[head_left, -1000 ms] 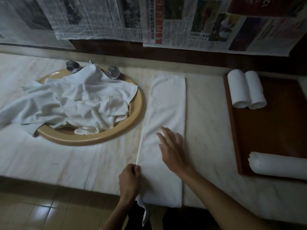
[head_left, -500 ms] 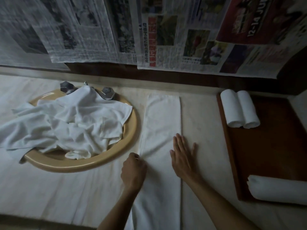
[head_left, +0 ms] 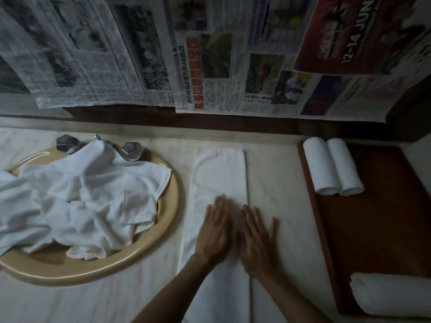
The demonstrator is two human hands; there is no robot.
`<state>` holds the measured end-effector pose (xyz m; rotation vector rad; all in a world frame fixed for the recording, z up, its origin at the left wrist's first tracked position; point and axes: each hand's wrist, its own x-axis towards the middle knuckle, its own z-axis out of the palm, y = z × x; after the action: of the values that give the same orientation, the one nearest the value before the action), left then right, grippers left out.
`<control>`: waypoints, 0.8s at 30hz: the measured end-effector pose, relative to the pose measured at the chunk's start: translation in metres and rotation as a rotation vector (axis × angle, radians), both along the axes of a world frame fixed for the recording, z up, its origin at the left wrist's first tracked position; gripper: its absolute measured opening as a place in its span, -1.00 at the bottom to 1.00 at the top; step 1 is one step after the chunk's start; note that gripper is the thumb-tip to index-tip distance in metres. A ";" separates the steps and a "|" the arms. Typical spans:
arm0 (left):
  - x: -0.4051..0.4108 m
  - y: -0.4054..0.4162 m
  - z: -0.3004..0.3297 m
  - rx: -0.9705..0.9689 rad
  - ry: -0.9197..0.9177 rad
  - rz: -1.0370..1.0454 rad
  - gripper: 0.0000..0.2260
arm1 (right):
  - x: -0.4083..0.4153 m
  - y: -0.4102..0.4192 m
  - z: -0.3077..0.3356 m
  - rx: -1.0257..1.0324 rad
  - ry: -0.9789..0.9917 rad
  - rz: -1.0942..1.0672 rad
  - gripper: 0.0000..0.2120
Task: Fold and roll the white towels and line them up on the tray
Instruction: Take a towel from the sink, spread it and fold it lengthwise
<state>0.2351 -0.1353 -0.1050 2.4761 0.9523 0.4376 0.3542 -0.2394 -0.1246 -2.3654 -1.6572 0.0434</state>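
A white towel [head_left: 219, 173] folded into a long narrow strip lies on the marble counter, running away from me. My left hand [head_left: 215, 231] lies flat on its middle with fingers straight, blurred by motion. My right hand [head_left: 257, 241] rests flat beside it, over the strip's right edge and the counter. On the brown tray [head_left: 382, 217] at the right, two rolled white towels [head_left: 332, 169] lie side by side at the far corner. A larger rolled towel [head_left: 391, 297] lies across the tray's near edge.
A heap of loose white towels [head_left: 79, 201] fills the tan sink [head_left: 163, 231] at the left, draped over its taps [head_left: 131, 150]. Newspaper sheets [head_left: 210, 54] hang on the wall behind the counter.
My left hand has let go of the strip's left edge and opened flat on the towel. Both hands have slid farther up the strip. The view has tilted upward.
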 end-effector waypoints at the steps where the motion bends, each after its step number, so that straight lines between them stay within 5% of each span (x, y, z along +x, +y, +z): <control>1: 0.000 0.004 -0.003 0.051 0.043 -0.076 -0.51 | 0.000 0.000 0.001 -0.012 -0.001 0.007 -0.46; 6: 0.015 0.042 0.001 -0.111 0.091 0.313 -0.30 | -0.003 0.003 0.007 0.016 0.049 -0.040 -0.47; 9: 0.030 0.036 0.006 -0.071 0.079 -0.028 -0.37 | -0.002 0.003 0.006 0.017 0.052 -0.025 -0.47; 11: 0.025 0.059 -0.002 -0.015 0.181 -0.060 -0.37 | -0.002 0.003 0.007 0.020 0.059 -0.036 -0.46; 15: 0.044 0.090 0.006 -0.139 0.125 0.371 -0.29 | -0.003 0.004 0.009 -0.003 0.056 -0.043 -0.46; 20: 0.063 0.111 0.011 -0.002 0.246 -0.249 -0.41 | -0.003 0.003 0.005 0.045 0.056 -0.043 -0.47; 24: 0.052 0.178 -0.001 0.052 0.351 -0.056 -0.50 | -0.002 0.004 0.005 0.076 0.065 -0.055 -0.46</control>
<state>0.2870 0.0424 -0.1060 2.6724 1.0094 0.0064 0.3523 -0.2354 -0.1197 -2.3269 -1.5361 0.0460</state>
